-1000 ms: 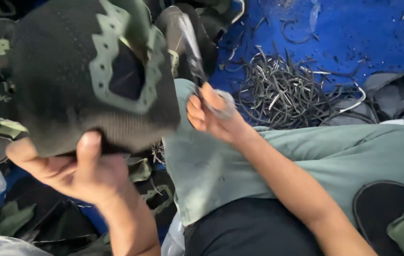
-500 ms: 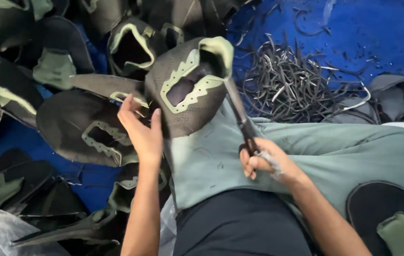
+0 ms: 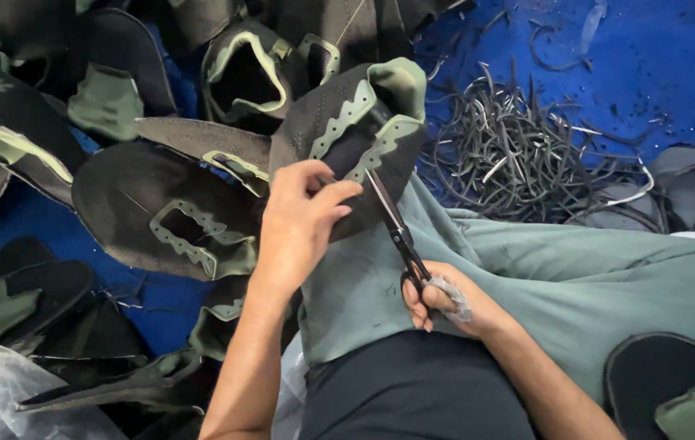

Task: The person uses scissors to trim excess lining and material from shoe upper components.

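Head camera, looking down over the lap: a person seated on a blue floor [image 3: 649, 73] trims a dark knitted shoe upper [image 3: 356, 138] edged in pale green. The left hand [image 3: 299, 220] pinches the piece near its lower edge, fingers [image 3: 339, 191] closed on the fabric at about the centre of the frame. The right hand [image 3: 445, 301], at 5 o'clock from the piece, has its fingers closed through the handles of a pair of black scissors [image 3: 396, 232], a strip of pale wrapping around one finger. The blades point up toward 11 o'clock and meet the upper's edge beside the left thumb.

A second ago the left hand held the upper high at the left of the frame and the right hand was raised near the knee. Half a second ago the piece stood over the lap with the scissors reaching toward it from below. Now the upper is lowered onto the green trouser leg [image 3: 576, 269] and the blade tips are at its edge, which reads as the cut being under way on this piece.

At 9 o'clock lies a heap of similar uppers [image 3: 160, 212]. At 1 o'clock a tangle of dark offcut strips [image 3: 519, 155] covers the floor. Clear plastic [image 3: 5, 391] shows at 7 o'clock.
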